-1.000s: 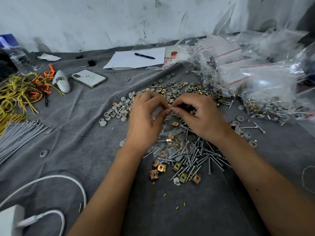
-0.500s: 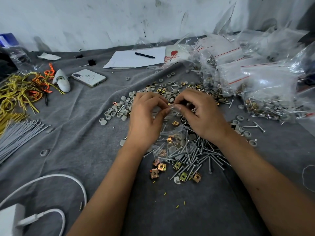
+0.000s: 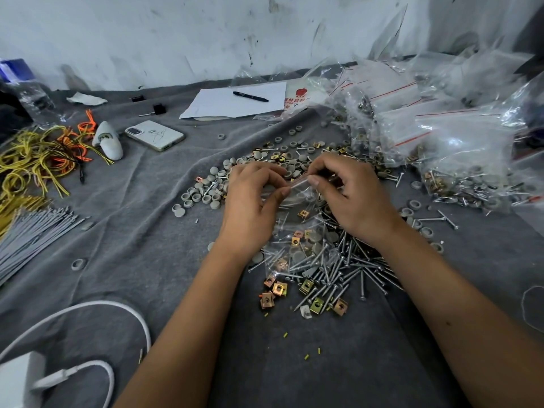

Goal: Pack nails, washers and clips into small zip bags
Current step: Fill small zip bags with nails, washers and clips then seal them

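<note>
I am pinching the zip bag (image 3: 297,219) mouth between both hands, left hand (image 3: 250,207) and right hand (image 3: 350,198), hanging it above the nails (image 3: 347,266) on the desk (image 3: 147,231), probably for sealing.

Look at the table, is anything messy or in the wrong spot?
Yes. Nails, clips and grey caps lie loose in heaps on the cloth. Tiny yellow bits are strewn nearer the person. A phone sits among it.
</note>
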`<act>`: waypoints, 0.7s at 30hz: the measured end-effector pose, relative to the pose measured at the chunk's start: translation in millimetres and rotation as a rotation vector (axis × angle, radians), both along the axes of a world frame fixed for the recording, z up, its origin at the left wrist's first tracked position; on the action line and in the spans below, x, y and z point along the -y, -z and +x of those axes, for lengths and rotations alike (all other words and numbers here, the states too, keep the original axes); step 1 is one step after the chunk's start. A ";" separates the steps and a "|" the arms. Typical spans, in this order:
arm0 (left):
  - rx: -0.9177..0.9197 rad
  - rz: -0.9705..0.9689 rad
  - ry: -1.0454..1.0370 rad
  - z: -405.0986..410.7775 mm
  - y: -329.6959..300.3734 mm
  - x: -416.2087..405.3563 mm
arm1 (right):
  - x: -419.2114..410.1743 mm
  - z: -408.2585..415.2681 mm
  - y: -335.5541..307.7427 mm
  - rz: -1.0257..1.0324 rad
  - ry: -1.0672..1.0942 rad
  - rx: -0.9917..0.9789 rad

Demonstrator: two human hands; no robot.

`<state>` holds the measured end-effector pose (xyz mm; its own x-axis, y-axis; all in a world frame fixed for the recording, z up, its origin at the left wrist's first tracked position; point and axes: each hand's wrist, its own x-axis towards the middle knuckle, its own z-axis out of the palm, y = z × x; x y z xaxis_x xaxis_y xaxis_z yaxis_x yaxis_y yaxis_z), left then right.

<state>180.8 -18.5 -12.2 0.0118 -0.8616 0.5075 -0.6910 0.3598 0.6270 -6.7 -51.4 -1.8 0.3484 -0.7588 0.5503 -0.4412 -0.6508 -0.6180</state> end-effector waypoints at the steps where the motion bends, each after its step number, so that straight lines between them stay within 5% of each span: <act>1: -0.001 -0.010 0.001 -0.2 -0.2 -0.1 | 0.0 0.3 0.9 0.024 -0.002 0.007; 21: -0.052 0.018 -0.056 4.3 0.3 1.2 | 3.6 -3.3 2.3 0.031 0.012 0.065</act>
<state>185.1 -19.7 -12.5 0.0862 -0.8678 0.4893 -0.6757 0.3100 0.6688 -9.9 -55.1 -4.1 0.3036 -0.7794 0.5481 -0.4068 -0.6262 -0.6651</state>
